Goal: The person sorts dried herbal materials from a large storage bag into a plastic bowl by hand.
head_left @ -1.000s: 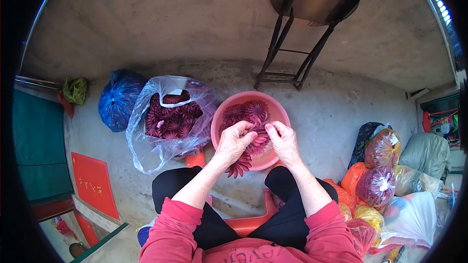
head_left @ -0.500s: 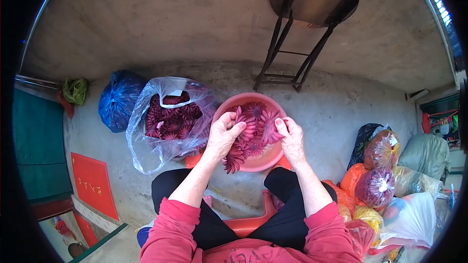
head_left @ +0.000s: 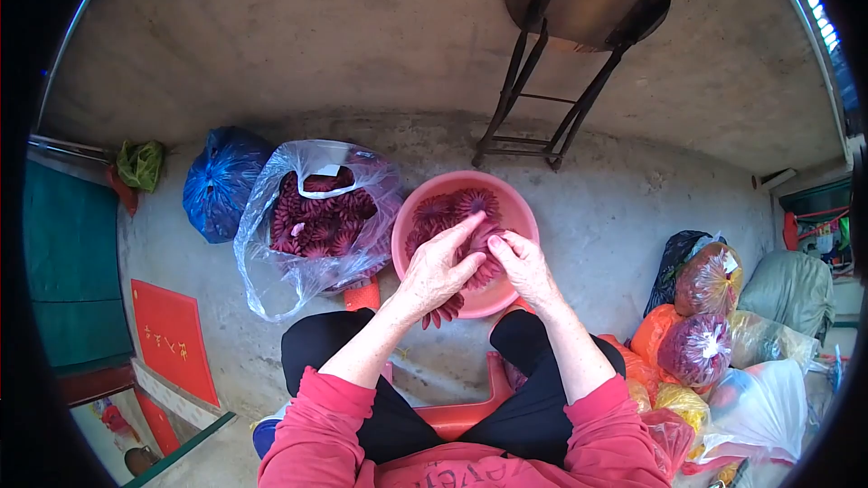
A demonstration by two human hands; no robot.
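Note:
A pink basin [head_left: 529,230] stands on the floor between my knees, with dark red petal-shaped pieces [head_left: 475,203] in it. My left hand [head_left: 438,276] is over the basin's left part, fingers bent around some of these red pieces, which hang out below the palm. Close against it, my right hand [head_left: 524,267] pinches red pieces between thumb and fingers. The fingertips of both hands nearly meet over the middle of the basin. Left of the basin, a clear plastic bag [head_left: 258,258] stands open, full of similar red pieces [head_left: 316,226].
A blue bag [head_left: 221,185] lies beyond the clear bag. Several filled bags, including a purple one [head_left: 694,349] and a white one [head_left: 759,407], are heaped at the right. A folding stool [head_left: 588,0] leans on the wall. A red sheet [head_left: 176,343] lies at the left.
My hands have come together over the basin. The red pieces that were spread between them are now mostly hidden by my fingers.

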